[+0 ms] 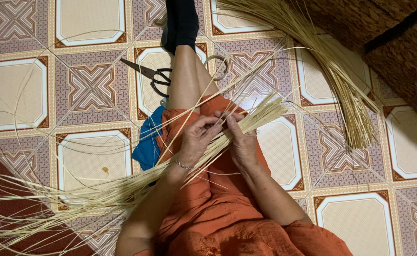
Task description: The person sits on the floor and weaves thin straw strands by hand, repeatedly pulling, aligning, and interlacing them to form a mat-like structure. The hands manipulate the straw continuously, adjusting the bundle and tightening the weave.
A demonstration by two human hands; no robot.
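Note:
My left hand and my right hand both grip a bundle of pale straw strips over my lap. The bundle's cut ends fan out to the upper right, and its long strands trail down to the lower left across the floor. My left wrist wears a thin bracelet. I sit in an orange garment with one leg stretched forward in a black sock.
Black-handled scissors lie on the patterned tile floor left of my leg. A small ring lies right of the leg. A second large sheaf of straw spreads at the upper right beside brown woven mats. Blue cloth lies under my thigh.

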